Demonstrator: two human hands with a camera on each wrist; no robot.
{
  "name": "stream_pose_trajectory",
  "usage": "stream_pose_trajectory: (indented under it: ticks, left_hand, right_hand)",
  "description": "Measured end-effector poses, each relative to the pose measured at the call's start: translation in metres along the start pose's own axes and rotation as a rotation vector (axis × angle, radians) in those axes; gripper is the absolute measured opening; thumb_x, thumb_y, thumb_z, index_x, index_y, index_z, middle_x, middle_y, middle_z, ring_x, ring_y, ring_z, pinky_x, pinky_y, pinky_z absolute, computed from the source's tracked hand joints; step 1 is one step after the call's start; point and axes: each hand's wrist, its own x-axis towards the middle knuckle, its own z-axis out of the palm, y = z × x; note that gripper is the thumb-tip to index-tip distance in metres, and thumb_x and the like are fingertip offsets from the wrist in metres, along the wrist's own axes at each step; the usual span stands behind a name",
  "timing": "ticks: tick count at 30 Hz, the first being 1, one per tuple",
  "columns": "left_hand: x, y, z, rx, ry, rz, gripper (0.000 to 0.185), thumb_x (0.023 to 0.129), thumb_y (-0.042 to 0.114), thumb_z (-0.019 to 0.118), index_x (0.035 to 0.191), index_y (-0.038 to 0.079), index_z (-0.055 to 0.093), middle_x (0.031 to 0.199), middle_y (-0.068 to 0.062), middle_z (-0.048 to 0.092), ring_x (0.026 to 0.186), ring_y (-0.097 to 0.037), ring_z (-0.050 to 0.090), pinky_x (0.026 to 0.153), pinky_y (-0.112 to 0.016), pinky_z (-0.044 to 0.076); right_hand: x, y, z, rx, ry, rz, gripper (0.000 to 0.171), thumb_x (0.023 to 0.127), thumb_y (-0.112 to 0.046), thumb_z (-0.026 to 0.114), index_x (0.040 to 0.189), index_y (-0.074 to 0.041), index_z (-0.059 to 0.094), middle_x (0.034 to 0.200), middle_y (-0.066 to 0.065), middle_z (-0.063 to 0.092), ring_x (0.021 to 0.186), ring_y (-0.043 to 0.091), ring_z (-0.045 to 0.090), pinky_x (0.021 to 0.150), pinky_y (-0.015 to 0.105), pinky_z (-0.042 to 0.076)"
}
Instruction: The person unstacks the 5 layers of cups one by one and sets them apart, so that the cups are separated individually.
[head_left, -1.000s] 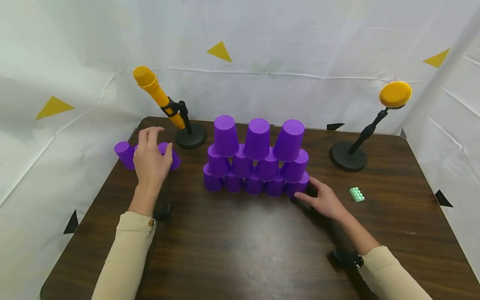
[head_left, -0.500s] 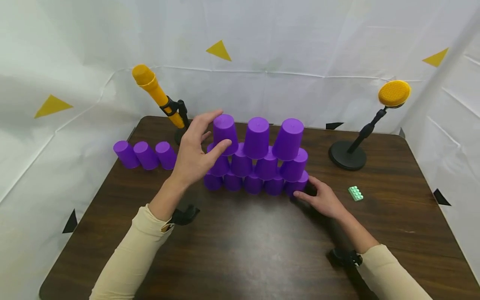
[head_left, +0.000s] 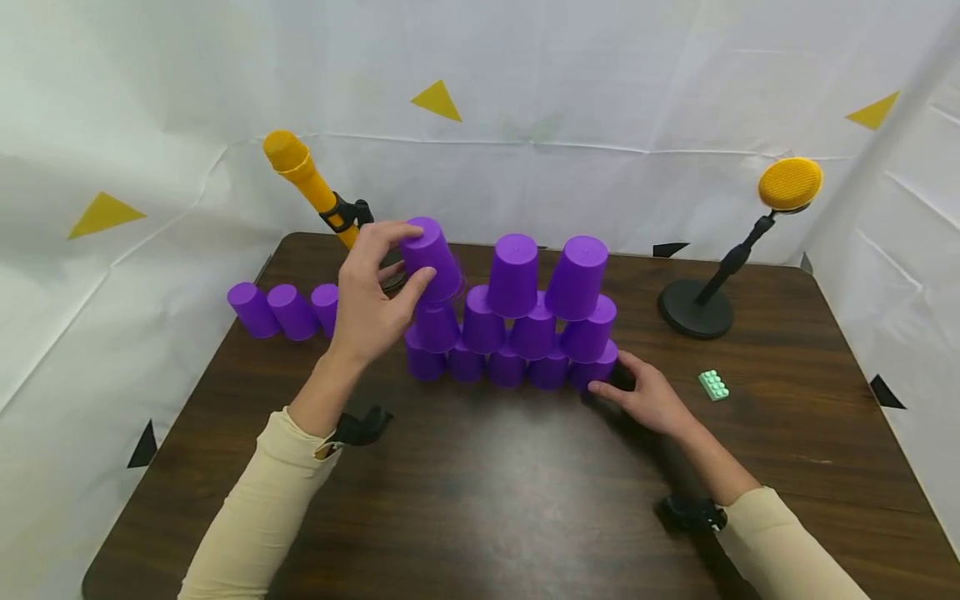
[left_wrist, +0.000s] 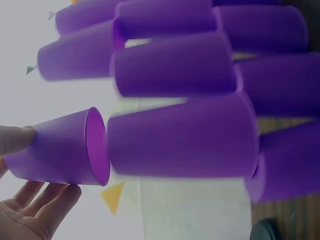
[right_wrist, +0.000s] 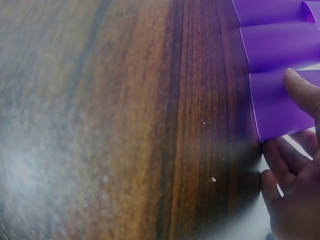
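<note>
Gripping the top-left cup (head_left: 431, 258) between thumb and curled fingers, the left hand (head_left: 369, 304) holds it tilted and clear of the pyramid (head_left: 517, 333) at frame centre. In the left wrist view the cup (left_wrist: 62, 150) sits apart from the stacked cups, its open mouth facing them, thumb on one side and fingers on the other; we judge the tilt comes from a side grip on the wall.

The right hand (head_left: 648, 400) rests on the desk (head_left: 480, 500) at the pyramid's lower right corner, fingers only lightly bent and touching the end cup (head_left: 600, 367) of the bottom row. The right wrist view shows a fingertip (right_wrist: 302, 90) laid against that cup's wall. We judge this a steadying contact, not a grasp.

Two cups remain on the top tier. Three loose cups (head_left: 288, 310) stand in a row at centre left. A yellow microphone (head_left: 307, 183) stands at upper left, a round yellow one (head_left: 789, 185) at upper right, and a green brick (head_left: 713, 386) lies right of the right hand.
</note>
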Motion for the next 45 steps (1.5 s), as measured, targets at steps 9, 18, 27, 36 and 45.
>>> stream_pose_trajectory:
  ticks: [9, 18, 27, 36, 45]
  left_hand:
    - [-0.012, -0.043, -0.036, 0.136, 0.189, -0.136, 0.039, 0.08, -0.003, 0.076, 0.117, 0.0, 0.064, 0.111, -0.015, 0.058, 0.098, -0.025, 0.059, 0.075, -0.049, 0.058]
    - [-0.063, -0.123, -0.028, 0.323, 0.119, -0.273, 0.038, 0.076, 0.007, 0.085, 0.11, 0.008, 0.069, 0.111, -0.01, 0.061, 0.098, -0.022, 0.063, 0.078, -0.04, 0.057]
    - [-0.086, -0.149, -0.016, 0.412, 0.094, -0.3, 0.035, 0.074, 0.005, 0.085, 0.106, 0.008, 0.07, 0.108, -0.012, 0.062, 0.098, -0.027, 0.062, 0.084, -0.044, 0.055]
    - [-0.088, -0.151, -0.016, 0.466, 0.088, -0.332, 0.035, 0.075, 0.007, 0.085, 0.107, 0.007, 0.07, 0.108, -0.013, 0.063, 0.092, -0.031, 0.062, 0.081, -0.042, 0.052]
    - [-0.085, -0.146, -0.017, 0.452, 0.089, -0.346, 0.035, 0.074, 0.0, 0.083, 0.107, 0.005, 0.069, 0.112, -0.015, 0.063, 0.099, -0.032, 0.063, 0.083, -0.044, 0.054]
  right_hand:
    - [0.0, 0.0, 0.0, -0.004, -0.003, 0.002, 0.067, 0.09, -0.037, 0.072, 0.141, -0.001, 0.047, 0.135, 0.023, 0.055, 0.128, 0.04, 0.048, 0.106, 0.058, 0.034]
    - [0.0, 0.002, -0.001, -0.001, -0.008, 0.013, 0.069, 0.09, -0.038, 0.072, 0.142, -0.002, 0.046, 0.136, 0.023, 0.055, 0.129, 0.04, 0.047, 0.107, 0.058, 0.033]
    - [0.0, 0.004, -0.001, -0.007, -0.005, 0.012, 0.069, 0.09, -0.039, 0.072, 0.142, -0.002, 0.046, 0.136, 0.022, 0.055, 0.129, 0.039, 0.047, 0.107, 0.058, 0.032]
    - [-0.001, 0.004, 0.001, -0.011, -0.004, 0.012, 0.069, 0.09, -0.039, 0.071, 0.142, -0.002, 0.046, 0.136, 0.022, 0.054, 0.13, 0.04, 0.046, 0.108, 0.059, 0.031]
    - [0.0, 0.004, 0.001, -0.009, -0.004, 0.009, 0.068, 0.09, -0.038, 0.072, 0.141, -0.001, 0.047, 0.135, 0.023, 0.055, 0.129, 0.04, 0.047, 0.107, 0.058, 0.032]
